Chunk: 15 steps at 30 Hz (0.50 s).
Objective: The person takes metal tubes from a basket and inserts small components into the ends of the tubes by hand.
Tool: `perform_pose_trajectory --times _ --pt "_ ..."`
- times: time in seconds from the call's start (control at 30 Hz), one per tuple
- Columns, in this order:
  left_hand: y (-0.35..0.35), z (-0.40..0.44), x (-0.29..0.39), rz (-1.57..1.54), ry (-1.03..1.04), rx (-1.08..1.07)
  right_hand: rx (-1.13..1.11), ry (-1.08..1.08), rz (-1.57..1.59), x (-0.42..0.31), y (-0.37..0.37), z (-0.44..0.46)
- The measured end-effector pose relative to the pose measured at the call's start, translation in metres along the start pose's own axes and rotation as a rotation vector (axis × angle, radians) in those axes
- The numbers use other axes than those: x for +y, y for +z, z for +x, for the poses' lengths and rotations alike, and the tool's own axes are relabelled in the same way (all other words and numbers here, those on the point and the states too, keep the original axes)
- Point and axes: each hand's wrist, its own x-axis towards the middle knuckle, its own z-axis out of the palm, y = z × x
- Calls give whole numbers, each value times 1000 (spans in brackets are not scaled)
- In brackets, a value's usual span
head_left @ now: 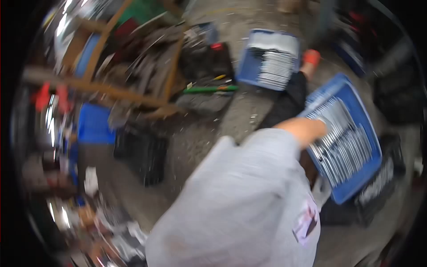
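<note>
My left hand, at the end of a grey sleeve, reaches across to the left edge of a blue tray. It lies over or against slim, shiny metal pieces packed in rows inside that tray. Motion smears its fingers, so I cannot make out their grip. The tray appears tilted. My right hand is not visible; a pale grey patch by the tray's lower left side is too blurred to name.
Another blue tray with similar metal pieces sits on the floor ahead. An orange shoe is beside it. Left are a wooden-framed bin of scrap, a blue container and a black crate.
</note>
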Motion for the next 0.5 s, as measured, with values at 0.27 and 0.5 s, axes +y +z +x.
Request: perform_pose_trajectory --times 0.27,0.5 --pt "-29 -17 -74 -157 -199 -192 -72 26 583 90 18 7" --pt "161 187 26 -211 145 -509 47 -23 -71 -28 -16 -2"
